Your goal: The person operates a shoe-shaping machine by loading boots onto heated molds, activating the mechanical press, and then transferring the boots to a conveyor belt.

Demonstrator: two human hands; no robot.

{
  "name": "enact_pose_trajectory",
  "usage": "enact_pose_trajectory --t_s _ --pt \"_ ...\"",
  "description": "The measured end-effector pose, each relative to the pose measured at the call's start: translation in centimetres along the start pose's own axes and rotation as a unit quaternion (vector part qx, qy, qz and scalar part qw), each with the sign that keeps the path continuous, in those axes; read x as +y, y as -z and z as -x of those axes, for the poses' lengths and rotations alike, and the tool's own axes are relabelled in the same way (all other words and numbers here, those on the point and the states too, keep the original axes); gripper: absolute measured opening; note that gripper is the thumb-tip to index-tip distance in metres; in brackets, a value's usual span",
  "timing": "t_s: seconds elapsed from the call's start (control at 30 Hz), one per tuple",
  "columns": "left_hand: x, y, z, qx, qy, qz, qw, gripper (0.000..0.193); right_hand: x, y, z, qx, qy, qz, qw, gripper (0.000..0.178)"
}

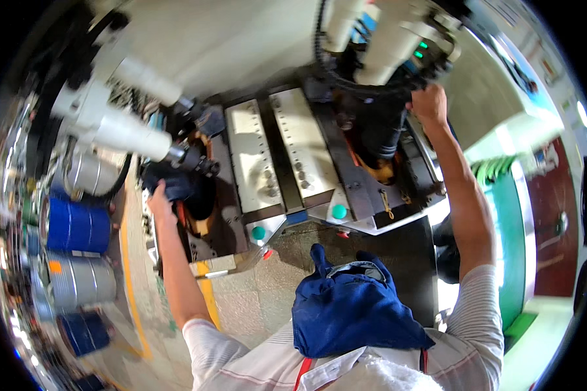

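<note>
Both my arms reach forward over a machine with two side-by-side stations. At the left station, my left hand (161,201) is closed on the edge of a black boot-shaped piece (192,190), with its fingertips partly hidden. Thick white cylinders (127,133) with metal ends reach in above that piece. On the right, my right hand (430,105) is a closed fist at the upper side of another black boot-shaped piece (381,127), seemingly gripping its edge. That piece stands upright under a blurred white machine head (388,55), its lower end in an orange-edged opening (379,171).
Two pale metal plates (251,153) with bolts lie between the stations. Green buttons (339,211) and red knobs (267,255) line the front edge. Blue and grey drums (78,225) stand at left beyond a yellow floor line (129,287). A white cabinet (502,98) stands at right.
</note>
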State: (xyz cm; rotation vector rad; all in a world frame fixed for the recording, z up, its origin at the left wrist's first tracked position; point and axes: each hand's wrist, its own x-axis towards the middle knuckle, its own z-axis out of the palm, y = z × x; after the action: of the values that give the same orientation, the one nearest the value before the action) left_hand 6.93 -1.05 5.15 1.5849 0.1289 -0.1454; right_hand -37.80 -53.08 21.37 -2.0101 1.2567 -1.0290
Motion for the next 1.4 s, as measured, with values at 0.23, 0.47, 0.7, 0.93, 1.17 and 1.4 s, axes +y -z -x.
enact_pose_trajectory --t_s 0.23,0.47,0.7,0.93,1.17,1.4 --pt "7.7 2.4 2.8 0.034 -0.037 0.118 0.992 0.030 -1.6 23.1 3.9 0.142 0.020 -0.286 0.948 0.031" --pt "8.9 5.5 13.1 0.114 -0.174 0.059 0.976 0.044 3.0 45.8 12.5 0.210 -0.056 -0.279 0.935 0.021" --pt "8.8 -6.2 35.6 0.087 -0.266 -0.075 0.957 0.038 30.2 62.5 15.2 0.292 -0.193 0.024 0.937 0.034" --pt "9.4 -19.9 56.5 -0.039 -0.364 -0.167 0.916 0.033 64.6 71.2 21.4 0.436 -0.382 0.032 0.814 0.045" --pt "9.8 -33.7 73.9 -0.244 -0.481 -0.196 0.819 0.028 89.1 63.4 39.0 0.601 -0.504 -0.303 0.540 0.029" --pt "8.3 -42.2 90.2 -0.455 -0.561 -0.200 0.662 0.026 74.6 55.9 40.0 0.402 -0.456 -0.444 0.658 0.014"
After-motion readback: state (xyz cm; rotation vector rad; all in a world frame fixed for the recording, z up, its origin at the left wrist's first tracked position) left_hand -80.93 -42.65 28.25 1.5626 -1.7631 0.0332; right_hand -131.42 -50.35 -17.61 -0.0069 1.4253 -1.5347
